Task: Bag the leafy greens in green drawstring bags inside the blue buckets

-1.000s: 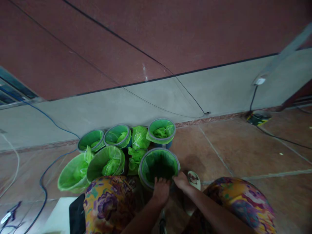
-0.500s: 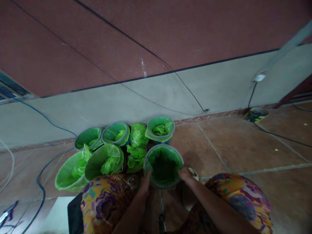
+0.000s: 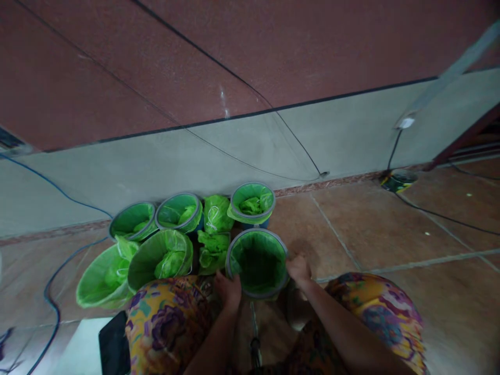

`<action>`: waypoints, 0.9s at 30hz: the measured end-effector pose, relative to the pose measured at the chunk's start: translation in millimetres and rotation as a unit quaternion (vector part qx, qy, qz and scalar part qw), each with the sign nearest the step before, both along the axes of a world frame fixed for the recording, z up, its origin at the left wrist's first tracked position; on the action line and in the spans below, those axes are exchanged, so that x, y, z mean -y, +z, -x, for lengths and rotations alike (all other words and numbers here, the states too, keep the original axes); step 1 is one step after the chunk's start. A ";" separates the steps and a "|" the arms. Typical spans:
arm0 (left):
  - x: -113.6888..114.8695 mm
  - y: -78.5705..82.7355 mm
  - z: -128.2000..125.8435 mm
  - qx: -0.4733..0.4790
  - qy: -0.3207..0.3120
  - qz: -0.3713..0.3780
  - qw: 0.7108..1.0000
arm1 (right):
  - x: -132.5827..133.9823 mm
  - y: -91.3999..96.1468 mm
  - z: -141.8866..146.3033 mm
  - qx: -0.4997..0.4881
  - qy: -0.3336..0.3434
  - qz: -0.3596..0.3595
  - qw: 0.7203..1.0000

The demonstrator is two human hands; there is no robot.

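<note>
A round bin point(image 3: 230, 260) with a grey rim stands between my knees, lined with a green bag point(image 3: 275, 255) folded over its edge. My left hand point(image 3: 229, 288) is closed at the left side of the rim, on the bag's folded edge. On the opposite side my right hand point(image 3: 299, 266) is closed on the bag's edge just outside the rim. The inside of the bin is dark. Just left of it lies a bunched green bag point(image 3: 214, 250), and behind it stands another lined bin point(image 3: 253, 190) with green material inside.
More lined bins point(image 3: 178, 200) and green bags stand to the left along the wall point(image 3: 164, 172). A blue cable point(image 3: 50, 281) runs over the floor at left, near a dark flat object point(image 3: 114, 344). A dark tin point(image 3: 399, 180) sits at the wall on the right.
Both hands have shifted from over the front part of the rim outward to the bin's two sides. The whole view has shifted slightly; the bins stay in place.
</note>
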State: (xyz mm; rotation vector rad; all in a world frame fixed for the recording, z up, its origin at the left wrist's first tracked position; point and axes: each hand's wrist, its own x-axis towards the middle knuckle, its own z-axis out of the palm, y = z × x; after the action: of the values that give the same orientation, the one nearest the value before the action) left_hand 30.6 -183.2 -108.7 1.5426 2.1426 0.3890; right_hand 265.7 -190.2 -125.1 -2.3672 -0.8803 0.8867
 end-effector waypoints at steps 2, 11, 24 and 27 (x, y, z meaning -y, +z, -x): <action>3.3 13.9 -4.5 -0.019 -0.089 -0.069 0.994 | -2.0 9.9 1.5 0.076 0.015 0.039 0.996; 32.1 19.9 -29.1 -0.077 -0.455 0.066 0.885 | -1.7 20.7 7.3 0.056 0.058 0.090 0.993; 27.8 9.5 -38.2 -0.135 -0.564 0.102 0.808 | -7.7 17.5 4.8 0.093 0.155 0.098 0.979; 25.1 12.3 -35.4 -0.145 -0.553 0.124 0.811 | -9.8 20.9 2.5 0.120 0.198 0.094 0.968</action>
State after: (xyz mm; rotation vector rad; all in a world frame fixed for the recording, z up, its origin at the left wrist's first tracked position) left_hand 65.9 -208.3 -96.4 2.4238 1.0323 -0.5326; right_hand 263.2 -180.4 -104.2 -2.5449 -1.4623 0.8724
